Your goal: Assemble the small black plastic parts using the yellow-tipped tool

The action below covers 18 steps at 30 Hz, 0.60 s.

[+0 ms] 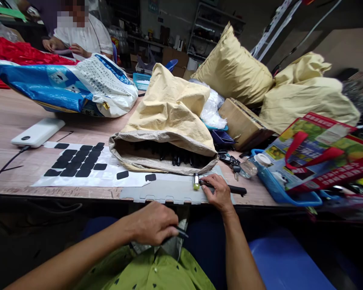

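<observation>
My left hand (153,223) is closed around a thin dark object (182,232) over my lap, below the table edge. My right hand (217,191) rests at the table's front edge, its fingers on a small hammer with a black handle (237,190) and a metal and yellow-green head (196,181). Under it lies a grey sheet (163,191). Just behind, an open cream cloth sack (169,117) faces me with several black slender pieces (177,159) inside. To its left, several black rounded patches (75,161) lie on white paper (133,179).
A blue and white bag (78,82) and a white power bank (38,132) with a cable are on the left. Keys (236,169), a blue basket (299,198) and a red shopping bag (326,151) stand right. A person (87,38) sits across the table.
</observation>
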### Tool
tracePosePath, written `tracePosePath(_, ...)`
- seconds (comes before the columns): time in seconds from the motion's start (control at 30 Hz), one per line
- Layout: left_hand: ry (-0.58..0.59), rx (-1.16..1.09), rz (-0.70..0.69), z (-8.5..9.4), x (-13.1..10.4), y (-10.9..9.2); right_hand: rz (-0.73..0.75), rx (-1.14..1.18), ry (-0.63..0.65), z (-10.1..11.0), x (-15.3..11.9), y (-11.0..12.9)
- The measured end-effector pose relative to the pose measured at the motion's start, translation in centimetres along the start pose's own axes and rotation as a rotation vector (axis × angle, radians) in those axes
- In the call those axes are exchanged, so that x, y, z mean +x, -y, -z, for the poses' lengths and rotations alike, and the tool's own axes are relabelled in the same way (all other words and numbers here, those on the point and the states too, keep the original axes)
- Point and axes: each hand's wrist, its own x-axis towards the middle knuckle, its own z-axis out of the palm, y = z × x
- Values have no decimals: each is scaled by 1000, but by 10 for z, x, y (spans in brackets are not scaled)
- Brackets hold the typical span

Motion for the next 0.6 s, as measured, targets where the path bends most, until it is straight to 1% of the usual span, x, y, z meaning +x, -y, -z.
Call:
tracePosePath(0.07,63,68,158,-24,-7,2,-2,-2,-2,0,0,0)
tracePosePath(0.13,93,130,361,-49,-10,15,-3,-5,-4,-1,-1,-1)
tracePosePath(0.17,126,150,454,-60,-10,23,-1,-6,-6,-1,-1,-1)
tracePosePath(0.2,172,167,526,-68,-11,30,2,-8,-7,-1,0,-1)
tracePosePath(0.23,222,180,566,-72,-11,35,8,-10,-8,-2,0,-1)
tracePosePath(0.27,269,186,573,-73,-11,37,13,-12,-9,-2,0,-1)
tracePosePath(0.3,304,183,546,-70,-12,35,18,-15,-8,-2,1,-1)
tracePosePath(0.33,322,169,489,-63,-11,31,24,-15,-7,-2,1,-1)
tracePosePath(0.4,299,113,304,-41,-8,16,42,-13,-20,-1,0,-1)
tracePosePath(0.47,212,61,81,-13,0,3,67,-9,-98,2,-2,1)
tracePosePath(0.5,142,59,-16,0,6,1,78,-5,-176,5,-3,3)
tracePosePath(0.53,62,94,-86,12,12,1,82,7,-272,8,-5,9)
tracePosePath(0.6,-88,266,-166,30,24,13,75,87,-447,18,-7,29)
